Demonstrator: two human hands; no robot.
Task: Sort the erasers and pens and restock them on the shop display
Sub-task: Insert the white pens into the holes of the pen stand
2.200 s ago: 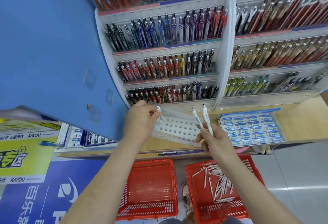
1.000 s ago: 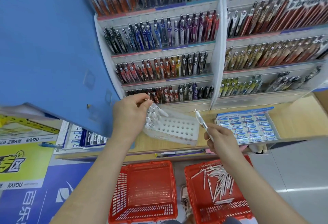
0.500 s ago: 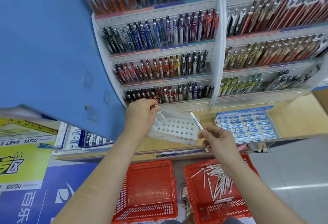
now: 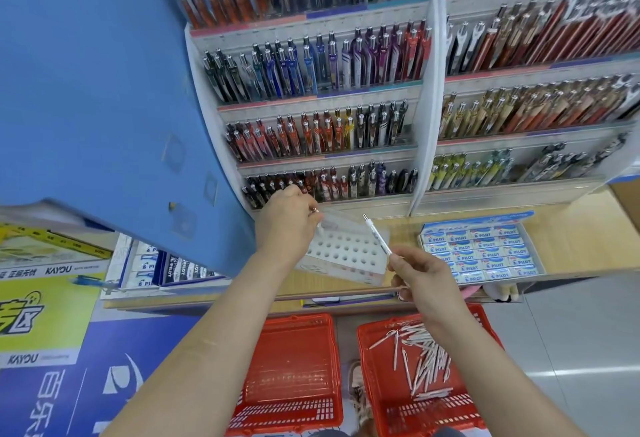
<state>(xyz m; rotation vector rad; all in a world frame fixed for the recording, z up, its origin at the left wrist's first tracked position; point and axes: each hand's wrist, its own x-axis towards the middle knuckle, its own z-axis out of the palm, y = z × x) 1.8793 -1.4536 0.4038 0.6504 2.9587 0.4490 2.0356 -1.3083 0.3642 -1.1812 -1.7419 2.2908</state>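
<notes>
Head view, looking down at a shop's stationery stand. At centre, the left hand grips the upper left corner of a clear pen holder, a tilted tray with rows of round holes. Its fingers are curled over the tray's edge. How the thumb lies cannot be told.

Just right of centre, the right hand pinches 1 white pen between thumb and forefinger. The other fingers are loosely curled. The pen slants up and left, and its tip is above the holder's right edge.

Right of the hands, a box of blue-and-white PILOT erasers sits on a wooden shelf.

Across the upper frame, tiered display racks hold rows of upright pens in many colours. A large blue panel fills the upper left.

At the bottom, 2 red baskets stand side by side on the floor. The left basket is under the left forearm. The right basket holds a loose heap of white pens.
</notes>
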